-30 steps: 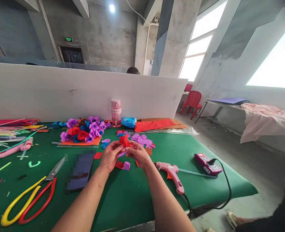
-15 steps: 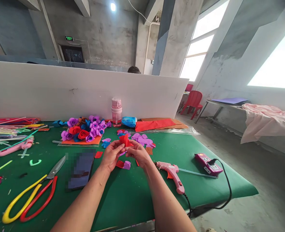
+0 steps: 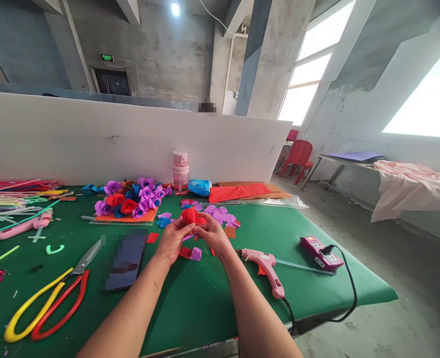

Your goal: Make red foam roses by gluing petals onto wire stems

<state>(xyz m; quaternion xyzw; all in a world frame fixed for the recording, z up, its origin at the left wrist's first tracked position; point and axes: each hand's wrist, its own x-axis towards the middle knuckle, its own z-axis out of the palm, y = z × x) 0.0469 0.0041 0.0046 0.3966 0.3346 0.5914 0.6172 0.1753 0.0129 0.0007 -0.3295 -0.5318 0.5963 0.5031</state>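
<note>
A red paper flower [image 3: 190,216] is held up over the table between both hands. My left hand [image 3: 173,237] is closed, thumb and fingers pinching the flower's base from the left. From the right, my right hand [image 3: 213,235] pinches the same base, its fingertips close to the left thumb. The fingers hide the flower's lower part. Loose purple petals [image 3: 220,215] lie just beyond the right hand. Below the hands, a small red and purple piece [image 3: 194,253] rests on the green table [image 3: 201,308].
A pink glue gun [image 3: 265,266] lies right of my forearm, its cord running to a power strip [image 3: 321,252]. Scissors [image 3: 52,298] and a phone [image 3: 126,263] lie left. Finished flowers [image 3: 132,199], a pink bottle [image 3: 180,173] and a white board [image 3: 138,141] stand behind.
The red flower has turned in my fingers, and its petals now look rounder and more closed. Both hands stay in nearly the same place. The person's leg at the right edge has gone from view.
</note>
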